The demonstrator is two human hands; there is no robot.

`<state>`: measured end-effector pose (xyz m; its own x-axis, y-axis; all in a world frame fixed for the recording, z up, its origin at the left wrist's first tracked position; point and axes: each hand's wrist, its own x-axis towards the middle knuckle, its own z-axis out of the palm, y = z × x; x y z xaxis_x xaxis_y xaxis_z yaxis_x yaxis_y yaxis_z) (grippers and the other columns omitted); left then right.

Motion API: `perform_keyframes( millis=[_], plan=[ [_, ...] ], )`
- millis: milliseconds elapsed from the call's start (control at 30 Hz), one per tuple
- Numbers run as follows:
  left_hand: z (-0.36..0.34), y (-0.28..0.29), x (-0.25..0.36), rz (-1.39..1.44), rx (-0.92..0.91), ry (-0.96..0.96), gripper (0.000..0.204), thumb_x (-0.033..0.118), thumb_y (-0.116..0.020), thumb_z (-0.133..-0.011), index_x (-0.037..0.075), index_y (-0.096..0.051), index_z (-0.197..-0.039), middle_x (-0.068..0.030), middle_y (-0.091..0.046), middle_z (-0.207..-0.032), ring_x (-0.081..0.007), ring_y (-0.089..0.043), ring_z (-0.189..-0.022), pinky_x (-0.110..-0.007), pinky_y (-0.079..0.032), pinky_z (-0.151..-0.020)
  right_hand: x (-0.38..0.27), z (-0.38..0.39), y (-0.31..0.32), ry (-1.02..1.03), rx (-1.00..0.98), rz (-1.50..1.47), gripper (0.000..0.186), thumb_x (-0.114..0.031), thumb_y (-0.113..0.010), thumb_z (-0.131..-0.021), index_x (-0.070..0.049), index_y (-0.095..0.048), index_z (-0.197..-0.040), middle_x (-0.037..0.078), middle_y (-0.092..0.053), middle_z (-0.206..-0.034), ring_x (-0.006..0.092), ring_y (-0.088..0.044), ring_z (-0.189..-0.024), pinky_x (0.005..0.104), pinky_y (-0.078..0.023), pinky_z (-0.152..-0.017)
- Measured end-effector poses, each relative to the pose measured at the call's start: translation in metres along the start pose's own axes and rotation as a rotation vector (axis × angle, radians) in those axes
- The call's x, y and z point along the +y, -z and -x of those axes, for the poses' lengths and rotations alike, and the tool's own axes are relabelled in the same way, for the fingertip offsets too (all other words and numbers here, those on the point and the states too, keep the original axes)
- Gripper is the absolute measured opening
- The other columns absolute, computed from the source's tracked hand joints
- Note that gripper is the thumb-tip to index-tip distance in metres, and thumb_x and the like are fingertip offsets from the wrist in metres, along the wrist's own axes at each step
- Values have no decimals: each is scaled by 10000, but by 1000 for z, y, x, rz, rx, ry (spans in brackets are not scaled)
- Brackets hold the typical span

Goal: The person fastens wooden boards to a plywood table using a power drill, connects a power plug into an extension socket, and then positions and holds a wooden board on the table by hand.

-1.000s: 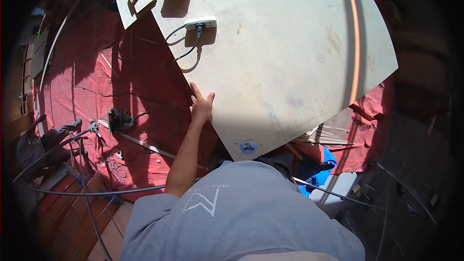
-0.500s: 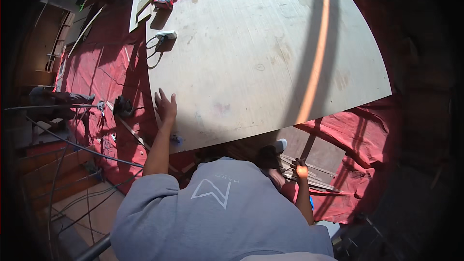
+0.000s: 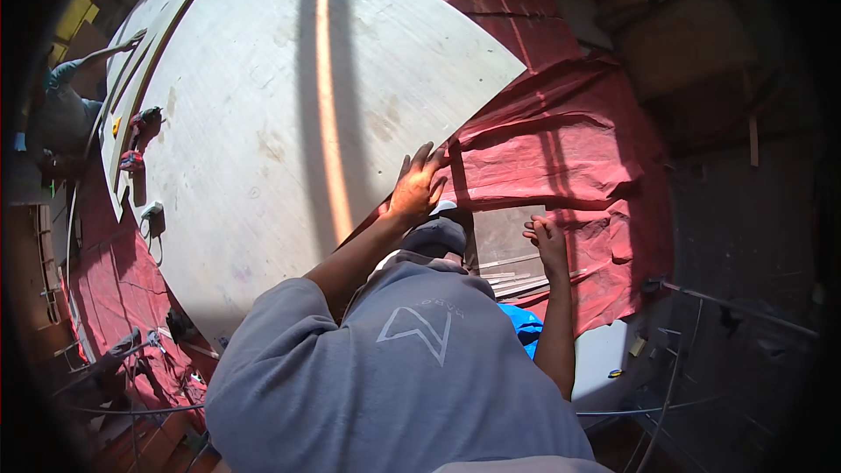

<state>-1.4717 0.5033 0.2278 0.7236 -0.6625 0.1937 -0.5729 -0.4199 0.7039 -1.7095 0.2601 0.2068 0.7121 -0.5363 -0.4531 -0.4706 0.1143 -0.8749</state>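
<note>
My left hand lies on the near right edge of a large pale plywood sheet. Its fingers are spread, with nothing held in them. To the right, my right hand hovers over the crumpled red tarp. Its fingers are loosely bent and apart, and no object shows in them. Below that hand, a brown panel rests on the tarp with several thin wooden strips at its near end. The plywood's near edge is partly hidden behind my arm and body.
At the far left, another person's hand touches long wooden strips along the sheet. A cordless drill and a white power strip with a cord lie near the left edge. Blue fabric sits beside my right forearm.
The view has swung to the right. My left hand has gone from the plywood's left side to its near right edge. My right hand has lifted, its fingers now bent toward the left.
</note>
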Motion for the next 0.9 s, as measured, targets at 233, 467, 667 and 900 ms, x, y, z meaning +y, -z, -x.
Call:
perform_keyframes(
  millis=[233, 467, 667, 900],
  plan=[
    [-227, -89, 13, 48, 142, -76, 502, 185, -590, -891, 39, -435, -1346, -230, -384, -1396, -421, -427, -1240, -519, -326, -1064, -49, -123, 118, 75, 57, -40, 302, -181, -517, -976, 39, -571, -1176, 116, -651, -1046, 169, -639, -926, 275, -497, -818],
    [-432, -169, 64, 151, 180, -98, 491, 193, -592, -888, 35, -457, -1332, -228, -399, -1385, -389, -408, -1270, -479, -325, -1091, 60, -210, 276, -505, 131, 241, 354, -276, -521, -964, 21, -606, -1138, 73, -629, -912, 132, -589, -762, 271, -502, -692],
    [-536, -180, 38, 89, 177, -4, 470, 209, -604, -884, 28, -485, -1301, -233, -407, -1376, -388, -412, -1270, -500, -344, -1072, 52, -287, 348, -783, -151, 563, 423, -325, -551, -932, 23, -593, -1168, 141, -634, -994, 222, -599, -881, 323, -487, -784],
    [-623, -214, -64, -75, 237, 506, 482, 270, -599, -879, 0, -513, -1269, -267, -449, -1345, -403, -456, -1235, -433, -394, -1034, -64, -561, 459, -595, -418, 959, 513, -383, -585, -895, 26, -578, -1204, 220, -639, -1089, 327, -609, -1020, 385, -469, -891]
  ],
)
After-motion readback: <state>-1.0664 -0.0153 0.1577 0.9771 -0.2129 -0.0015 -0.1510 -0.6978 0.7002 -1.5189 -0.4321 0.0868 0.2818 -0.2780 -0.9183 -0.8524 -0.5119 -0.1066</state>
